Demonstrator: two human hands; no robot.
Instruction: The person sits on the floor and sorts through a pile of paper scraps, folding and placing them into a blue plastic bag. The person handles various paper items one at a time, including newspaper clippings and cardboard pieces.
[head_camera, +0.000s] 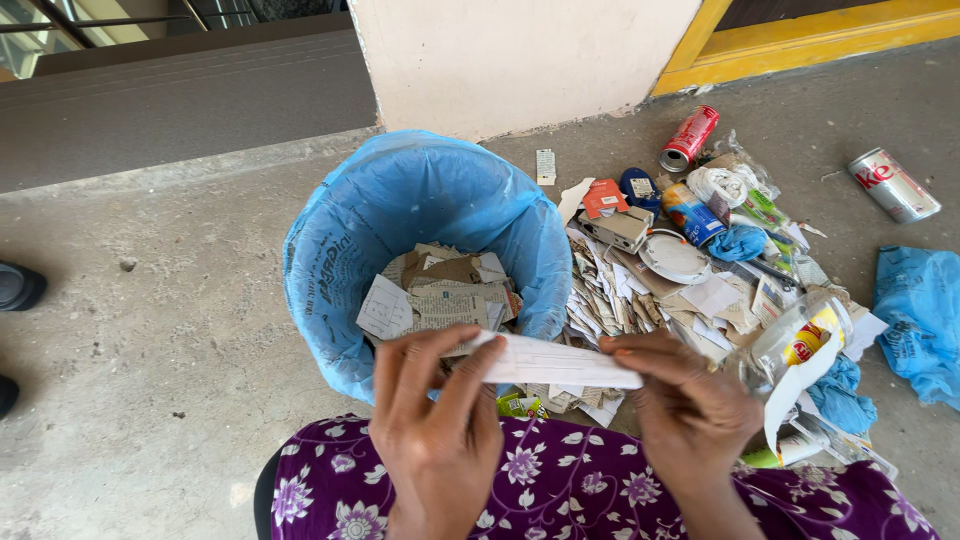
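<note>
We've got the white paper strip (560, 365) pinched btwn both hands, left hand (435, 420) & right hand (690, 405) each gripping an end, held flat just above the near rim of the blue-lined bin (330, 270), w/ paper scraps already inside. Litter pile (700, 270) lies on the floor at right.

Single view only, from the camera on my head, facing steeply down and forward past my fingers (470, 365). It sits close above them; the blue-lined bin (420, 210) lies just beyond, floor litter to their right.
</note>
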